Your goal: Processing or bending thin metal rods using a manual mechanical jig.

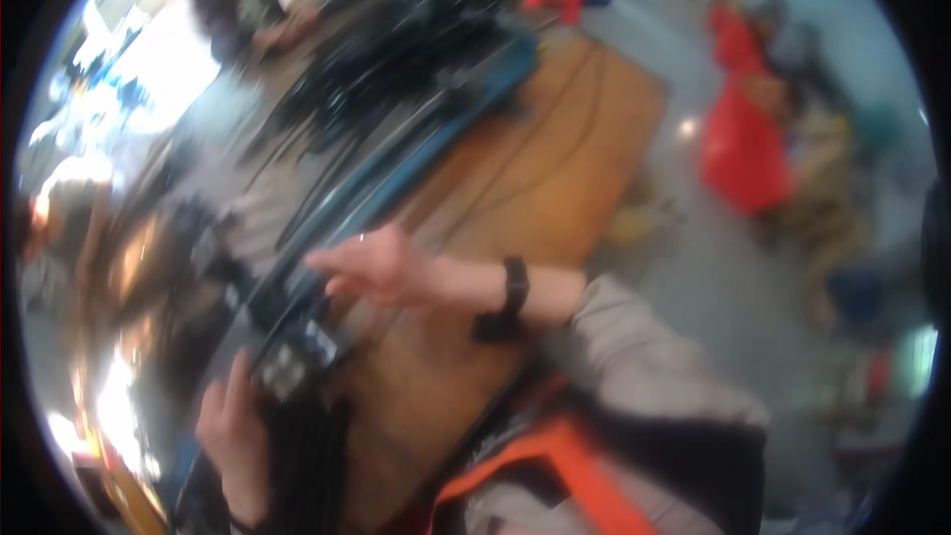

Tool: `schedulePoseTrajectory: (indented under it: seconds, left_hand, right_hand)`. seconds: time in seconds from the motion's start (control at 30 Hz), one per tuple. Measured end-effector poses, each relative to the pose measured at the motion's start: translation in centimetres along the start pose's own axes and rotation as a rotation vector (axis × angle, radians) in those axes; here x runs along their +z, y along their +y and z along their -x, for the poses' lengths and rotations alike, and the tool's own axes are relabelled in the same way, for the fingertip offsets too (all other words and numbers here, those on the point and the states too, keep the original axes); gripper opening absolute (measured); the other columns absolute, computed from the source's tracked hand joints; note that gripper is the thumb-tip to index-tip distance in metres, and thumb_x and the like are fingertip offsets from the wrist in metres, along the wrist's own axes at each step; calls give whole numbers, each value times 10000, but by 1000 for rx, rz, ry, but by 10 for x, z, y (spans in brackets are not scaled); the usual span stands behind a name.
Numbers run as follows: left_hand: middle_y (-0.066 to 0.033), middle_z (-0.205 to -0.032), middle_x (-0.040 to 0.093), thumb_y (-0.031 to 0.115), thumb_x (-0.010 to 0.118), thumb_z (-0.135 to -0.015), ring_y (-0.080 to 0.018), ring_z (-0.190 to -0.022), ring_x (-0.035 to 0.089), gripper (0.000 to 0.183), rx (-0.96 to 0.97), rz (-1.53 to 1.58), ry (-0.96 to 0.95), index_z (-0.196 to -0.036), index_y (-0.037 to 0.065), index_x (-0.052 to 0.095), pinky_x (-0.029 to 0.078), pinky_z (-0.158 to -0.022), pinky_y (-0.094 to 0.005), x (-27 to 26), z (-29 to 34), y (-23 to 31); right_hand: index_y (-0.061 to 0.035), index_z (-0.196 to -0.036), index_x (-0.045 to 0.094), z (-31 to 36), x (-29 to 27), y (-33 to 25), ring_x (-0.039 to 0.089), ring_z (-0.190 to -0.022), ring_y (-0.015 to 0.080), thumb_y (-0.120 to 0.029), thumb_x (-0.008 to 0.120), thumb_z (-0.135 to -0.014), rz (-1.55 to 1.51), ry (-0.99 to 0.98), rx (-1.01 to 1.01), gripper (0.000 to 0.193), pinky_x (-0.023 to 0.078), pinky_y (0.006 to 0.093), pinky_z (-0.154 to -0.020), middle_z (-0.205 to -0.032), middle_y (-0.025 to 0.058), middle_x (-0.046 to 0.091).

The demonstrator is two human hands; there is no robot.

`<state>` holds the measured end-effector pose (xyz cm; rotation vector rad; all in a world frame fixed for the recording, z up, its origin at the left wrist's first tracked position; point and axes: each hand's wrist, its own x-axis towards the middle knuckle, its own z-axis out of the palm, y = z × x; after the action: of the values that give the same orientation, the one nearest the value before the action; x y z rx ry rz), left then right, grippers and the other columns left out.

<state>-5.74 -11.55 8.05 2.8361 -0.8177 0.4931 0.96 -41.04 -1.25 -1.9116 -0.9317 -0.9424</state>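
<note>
Motion blur smears the whole head view. My right hand (371,269), with a black band (515,285) on the wrist, is at a long blue rail (411,160) that runs diagonally over the table. Its fingers are drawn together at the rail's near part; what they may hold is too blurred to make out. Lower left, my left hand (234,426) has its fingers stretched upward and apart, beside a small dark device with a pale grey face (287,369). Dark strips (315,446) hang or lie just below that device, next to the left hand.
A heap of shiny black strips (396,45) lies beyond the rail on the left. Under the rail is a brown wooden tabletop (584,149). Another person (243,0) is at the far upper left. Red cloth or bags (743,144) and blurred figures are at the right.
</note>
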Motion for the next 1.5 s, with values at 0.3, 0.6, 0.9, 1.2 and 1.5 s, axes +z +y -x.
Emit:
schedulePoseTrajectory:
  seconds: [0.3,0.6,0.9,1.2,1.5]
  left_hand:
    - [-160,-931,680,91,575,-954,-278,-817,654,233,-388,-110,284,-1161,9,644,504,-705,-362,-70,58,-83]
    - [-179,-860,663,133,599,-971,-194,-711,580,237,-466,-19,346,-1125,-45,631,484,-696,-316,-75,90,-88]
    - [-158,-814,642,100,602,-964,-160,-690,547,206,-600,136,282,-1124,-29,628,464,-661,-286,-54,123,-102]
    - [-171,-818,650,101,610,-951,-225,-680,601,223,-593,53,226,-1139,-17,628,482,-658,-314,-45,128,-123]
    - [-120,-788,650,110,637,-874,-313,-744,656,170,-316,-87,-184,-1036,113,688,533,-622,-396,16,38,-120]
  right_hand:
    - [-92,-1120,659,7,21,39,649,-698,232,-70,599,-919,-4,-118,253,211,529,335,-646,-812,100,670]
    - [-103,-981,687,-86,138,5,614,-623,85,-215,660,-935,-514,-311,180,124,487,248,-576,-772,37,711]
    - [-61,-927,678,-105,159,-3,672,-744,209,-220,668,-910,-398,-512,282,161,523,327,-700,-814,94,701]
    - [-126,-923,675,-91,157,6,681,-753,232,-84,592,-879,91,-456,-166,103,475,380,-747,-800,57,705]
    - [-78,-911,647,-13,-69,148,629,-908,289,-68,608,-850,759,-387,-43,73,436,405,-894,-916,79,675]
